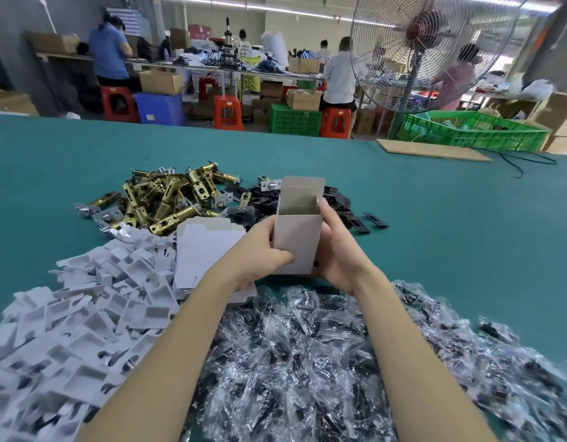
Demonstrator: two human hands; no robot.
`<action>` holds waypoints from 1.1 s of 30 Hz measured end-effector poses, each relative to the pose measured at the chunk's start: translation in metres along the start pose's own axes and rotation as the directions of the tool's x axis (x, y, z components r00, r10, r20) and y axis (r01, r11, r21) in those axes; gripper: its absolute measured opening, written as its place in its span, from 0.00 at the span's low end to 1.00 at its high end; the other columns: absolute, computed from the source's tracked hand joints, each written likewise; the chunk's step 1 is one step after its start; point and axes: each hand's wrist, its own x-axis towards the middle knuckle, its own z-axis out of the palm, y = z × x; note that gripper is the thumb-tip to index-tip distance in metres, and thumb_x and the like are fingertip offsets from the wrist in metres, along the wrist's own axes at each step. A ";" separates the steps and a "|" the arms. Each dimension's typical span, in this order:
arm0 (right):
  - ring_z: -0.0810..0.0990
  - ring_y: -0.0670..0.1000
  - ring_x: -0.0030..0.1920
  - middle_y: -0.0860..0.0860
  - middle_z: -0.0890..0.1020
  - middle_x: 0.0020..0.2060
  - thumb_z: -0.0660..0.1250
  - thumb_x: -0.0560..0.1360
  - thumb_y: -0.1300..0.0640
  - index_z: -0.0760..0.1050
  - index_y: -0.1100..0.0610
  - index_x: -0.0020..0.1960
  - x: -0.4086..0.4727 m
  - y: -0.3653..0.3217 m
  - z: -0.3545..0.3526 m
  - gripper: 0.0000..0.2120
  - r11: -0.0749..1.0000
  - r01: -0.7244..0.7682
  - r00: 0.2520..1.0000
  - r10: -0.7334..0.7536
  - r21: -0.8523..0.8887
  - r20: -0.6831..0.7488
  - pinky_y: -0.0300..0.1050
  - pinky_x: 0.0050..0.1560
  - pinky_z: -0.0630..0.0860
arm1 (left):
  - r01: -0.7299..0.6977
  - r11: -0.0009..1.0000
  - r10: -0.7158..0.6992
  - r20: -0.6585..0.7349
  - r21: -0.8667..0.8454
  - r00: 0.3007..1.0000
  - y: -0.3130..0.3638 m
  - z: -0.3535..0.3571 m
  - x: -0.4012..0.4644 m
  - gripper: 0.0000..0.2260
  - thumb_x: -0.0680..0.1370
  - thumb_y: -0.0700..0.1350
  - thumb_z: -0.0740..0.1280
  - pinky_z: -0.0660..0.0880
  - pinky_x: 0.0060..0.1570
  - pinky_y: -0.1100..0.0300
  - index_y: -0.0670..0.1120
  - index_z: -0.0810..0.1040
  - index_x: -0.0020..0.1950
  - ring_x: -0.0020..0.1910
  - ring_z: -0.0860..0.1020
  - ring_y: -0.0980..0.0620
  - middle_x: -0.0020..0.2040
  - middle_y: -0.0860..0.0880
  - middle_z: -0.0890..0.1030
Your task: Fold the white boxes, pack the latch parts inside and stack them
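Both the left hand (pixel 263 250) and the right hand (pixel 336 250) curl their fingers round the upright white cardboard box (pixel 296 237), long axis vertical, open top uppermost, with the brass latch parts (pixel 167 199) lying beyond-left, nearer the left hand.

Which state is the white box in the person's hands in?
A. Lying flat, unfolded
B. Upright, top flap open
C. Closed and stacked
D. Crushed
B: the white box stands upright between the left hand and the right hand, with its top flap raised and the inside showing.
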 end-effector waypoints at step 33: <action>0.81 0.54 0.49 0.52 0.82 0.45 0.63 0.65 0.31 0.80 0.55 0.57 0.006 0.004 0.002 0.33 0.992 -0.090 0.989 0.078 -0.091 -0.127 0.51 0.52 0.76 | -0.291 0.952 0.253 -0.295 -0.093 0.921 0.016 -0.017 -0.004 0.08 0.81 0.39 0.70 0.76 0.44 0.71 0.53 0.81 0.50 0.44 0.82 0.64 0.45 0.59 0.85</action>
